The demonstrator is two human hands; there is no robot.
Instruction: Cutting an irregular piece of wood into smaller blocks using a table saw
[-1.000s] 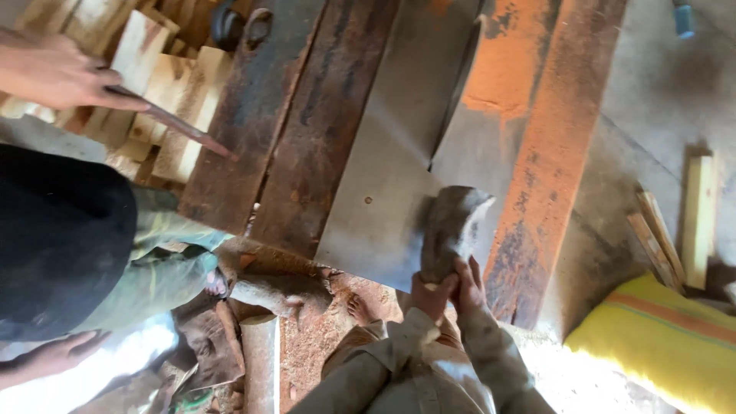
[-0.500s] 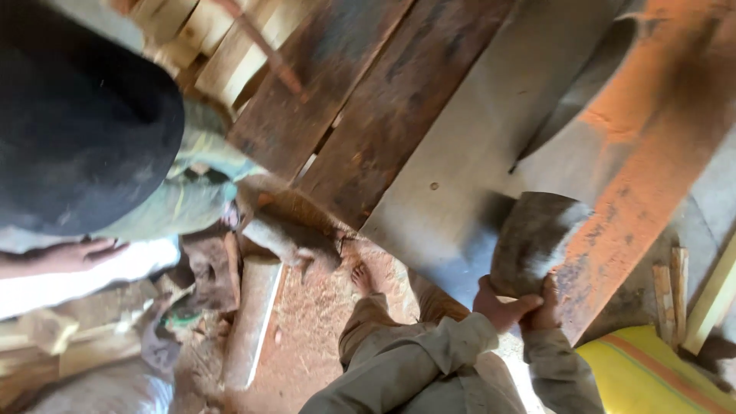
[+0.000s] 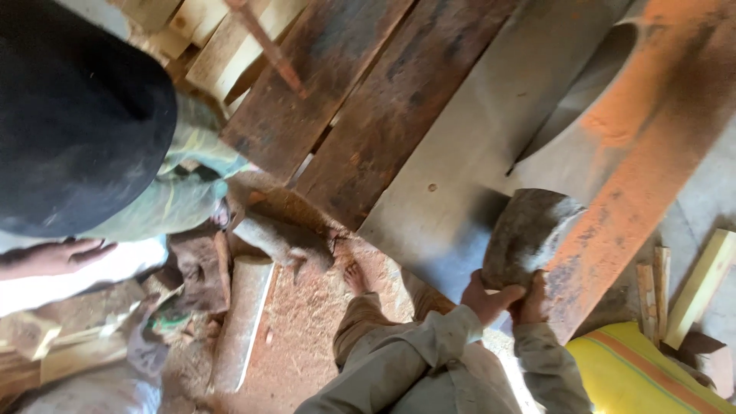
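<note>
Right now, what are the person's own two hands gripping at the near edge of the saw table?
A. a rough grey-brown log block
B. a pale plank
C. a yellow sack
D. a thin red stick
A: the left hand and right hand both clasp the near end of the log block, which rests on the grey metal table.
</note>
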